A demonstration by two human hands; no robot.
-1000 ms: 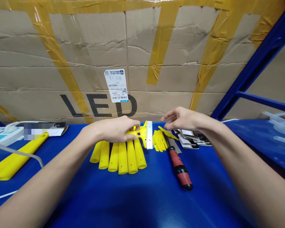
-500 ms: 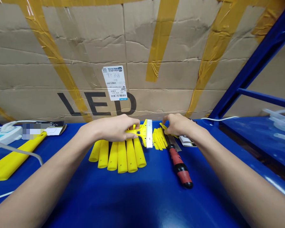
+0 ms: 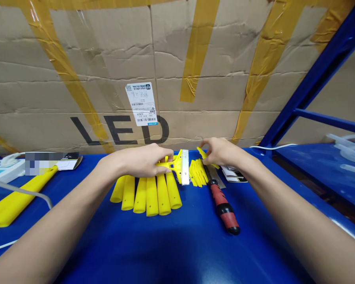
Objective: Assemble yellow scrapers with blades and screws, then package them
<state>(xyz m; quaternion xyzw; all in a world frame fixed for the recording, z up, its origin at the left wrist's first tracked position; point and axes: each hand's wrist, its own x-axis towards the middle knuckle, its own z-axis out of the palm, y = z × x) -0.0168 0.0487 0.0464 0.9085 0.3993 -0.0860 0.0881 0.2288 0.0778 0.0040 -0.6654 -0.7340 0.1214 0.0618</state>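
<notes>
My left hand is closed around the handle of a yellow scraper, whose wide metal blade faces right. Beneath that hand, several hollow yellow handles lie side by side on the blue surface. To the right of the blade is a row of small flat yellow plastic pieces. My right hand pinches another yellow plastic piece just above that row; the fingers partly cover it. Below the right hand lies a tool with a red and black handle, its flat metal head partly hidden.
A taped cardboard box stands along the back. At left are a long yellow handle, a white power strip with cables, and printed card packaging. Folded packaging lies right of my hand, near a blue metal frame.
My right hand has risen slightly, with the yellow plastic piece rising along with it. My left hand and the scraper stay almost where they were.
</notes>
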